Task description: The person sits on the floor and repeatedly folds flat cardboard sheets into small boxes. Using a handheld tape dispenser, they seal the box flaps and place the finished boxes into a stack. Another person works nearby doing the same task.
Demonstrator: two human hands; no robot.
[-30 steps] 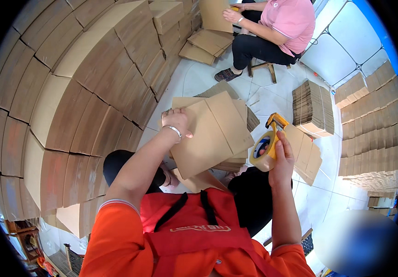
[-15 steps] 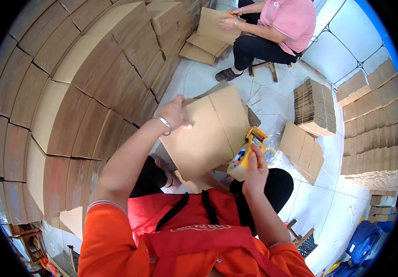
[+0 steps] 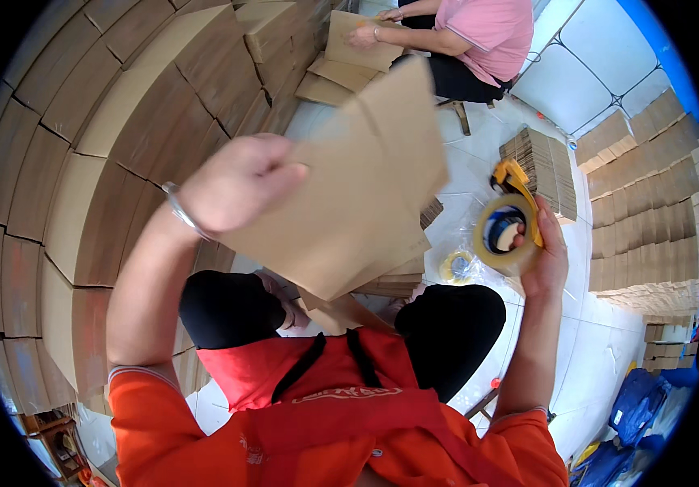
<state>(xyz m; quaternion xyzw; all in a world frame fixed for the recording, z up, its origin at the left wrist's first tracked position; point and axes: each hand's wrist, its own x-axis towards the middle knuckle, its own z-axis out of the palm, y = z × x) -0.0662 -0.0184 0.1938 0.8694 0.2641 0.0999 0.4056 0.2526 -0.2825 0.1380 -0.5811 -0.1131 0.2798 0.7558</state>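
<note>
My left hand (image 3: 236, 183) is closed on the left edge of a flat brown cardboard sheet (image 3: 357, 195), which is raised and tilted in front of me, its far corner blurred. In my right hand (image 3: 546, 252) is a yellow tape dispenser (image 3: 513, 174) with a wide roll of clear tape (image 3: 483, 235), held off to the right and apart from the sheet. Below the raised sheet, more cardboard (image 3: 402, 272) lies stacked between my knees.
Tall stacks of folded cartons (image 3: 81, 211) line the left. A tied cardboard bundle (image 3: 540, 166) and a spare tape roll (image 3: 456, 266) lie on the tiled floor; more stacks (image 3: 649, 219) stand at right. Ahead, a seated person in pink (image 3: 487, 36) handles cardboard.
The cardboard sheet has been lifted and tilted up, with my left hand now nearer me. My right hand has moved right with the tape dispenser, away from the sheet.
</note>
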